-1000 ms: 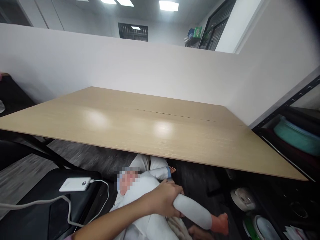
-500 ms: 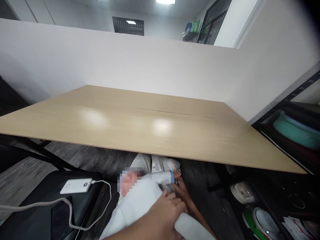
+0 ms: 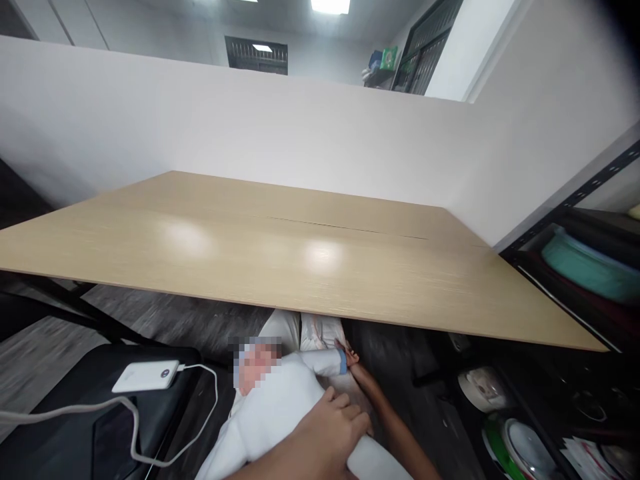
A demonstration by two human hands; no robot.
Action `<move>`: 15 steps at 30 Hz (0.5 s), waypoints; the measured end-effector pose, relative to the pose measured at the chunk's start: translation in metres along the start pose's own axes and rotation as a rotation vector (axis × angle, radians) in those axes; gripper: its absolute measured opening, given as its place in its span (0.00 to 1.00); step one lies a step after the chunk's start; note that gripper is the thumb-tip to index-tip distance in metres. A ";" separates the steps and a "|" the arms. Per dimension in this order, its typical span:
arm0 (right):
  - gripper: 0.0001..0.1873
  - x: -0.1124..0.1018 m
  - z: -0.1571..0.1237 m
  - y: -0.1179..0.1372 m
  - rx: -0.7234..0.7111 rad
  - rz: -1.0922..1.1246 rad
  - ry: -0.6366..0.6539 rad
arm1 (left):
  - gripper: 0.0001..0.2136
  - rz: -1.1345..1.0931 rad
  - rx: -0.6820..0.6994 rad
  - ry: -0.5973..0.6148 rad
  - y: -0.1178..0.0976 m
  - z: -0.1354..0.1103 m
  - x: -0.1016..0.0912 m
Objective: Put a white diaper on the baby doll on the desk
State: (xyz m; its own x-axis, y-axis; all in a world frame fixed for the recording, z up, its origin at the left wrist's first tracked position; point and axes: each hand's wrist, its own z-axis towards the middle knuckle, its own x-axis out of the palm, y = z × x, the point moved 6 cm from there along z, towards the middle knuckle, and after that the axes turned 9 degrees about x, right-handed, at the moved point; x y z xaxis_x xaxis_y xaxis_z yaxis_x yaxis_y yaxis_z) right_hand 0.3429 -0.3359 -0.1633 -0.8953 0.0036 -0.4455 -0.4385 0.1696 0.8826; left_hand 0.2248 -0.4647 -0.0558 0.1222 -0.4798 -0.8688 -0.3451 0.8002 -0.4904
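Across my lap lies a small figure in white clothes (image 3: 280, 393), its face blurred out; I cannot tell whether it is a doll or a person. My left hand (image 3: 333, 420) rests on its lower body, fingers curled over the white cloth. The figure's sleeve has a blue cuff (image 3: 343, 361). Just past that cuff, my right hand (image 3: 354, 363) meets the figure's small hand. Its fingers are mostly hidden, so their grip does not show.
A wooden table (image 3: 250, 267) spans the view above my lap. On a black chair (image 3: 170, 407) at left lie a white power bank (image 3: 146, 376) with a cable and a dark phone (image 3: 116, 437). At right stands a shelf (image 3: 565, 213) with a teal item (image 3: 590, 263).
My right hand has shifted slightly left and is less visible beside the small hand. The left hand stays on the white cloth. The view has moved a little.
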 end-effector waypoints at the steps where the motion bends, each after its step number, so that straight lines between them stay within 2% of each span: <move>1: 0.20 0.001 0.002 0.002 -0.001 0.021 0.015 | 0.25 -0.009 -0.003 0.006 0.000 0.000 0.000; 6: 0.21 -0.007 0.001 -0.018 0.099 0.115 0.023 | 0.28 -0.083 -0.044 -0.003 0.000 -0.001 -0.005; 8: 0.28 -0.021 -0.005 -0.032 0.148 0.145 -0.005 | 0.28 -0.092 -0.052 0.007 -0.002 -0.003 -0.008; 10: 0.40 -0.040 -0.015 -0.038 0.176 0.177 -0.039 | 0.28 -0.082 -0.046 0.024 -0.005 -0.004 -0.010; 12: 0.44 -0.057 -0.028 -0.027 0.130 0.187 -0.038 | 0.28 -0.058 -0.042 0.047 -0.006 -0.005 -0.010; 14: 0.37 -0.063 -0.040 0.004 -0.023 0.100 0.039 | 0.28 -0.033 -0.038 0.053 -0.007 -0.005 -0.010; 15: 0.33 -0.059 -0.046 0.025 -0.127 0.002 0.110 | 0.27 -0.030 -0.027 0.047 -0.007 -0.005 -0.011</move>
State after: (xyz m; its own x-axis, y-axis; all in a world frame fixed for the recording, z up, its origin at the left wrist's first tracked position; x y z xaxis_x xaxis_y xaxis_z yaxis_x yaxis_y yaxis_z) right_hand 0.3813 -0.3769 -0.1078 -0.8963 -0.1055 -0.4307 -0.4369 0.0434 0.8985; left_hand 0.2209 -0.4668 -0.0422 0.0893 -0.5202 -0.8494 -0.3669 0.7756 -0.5136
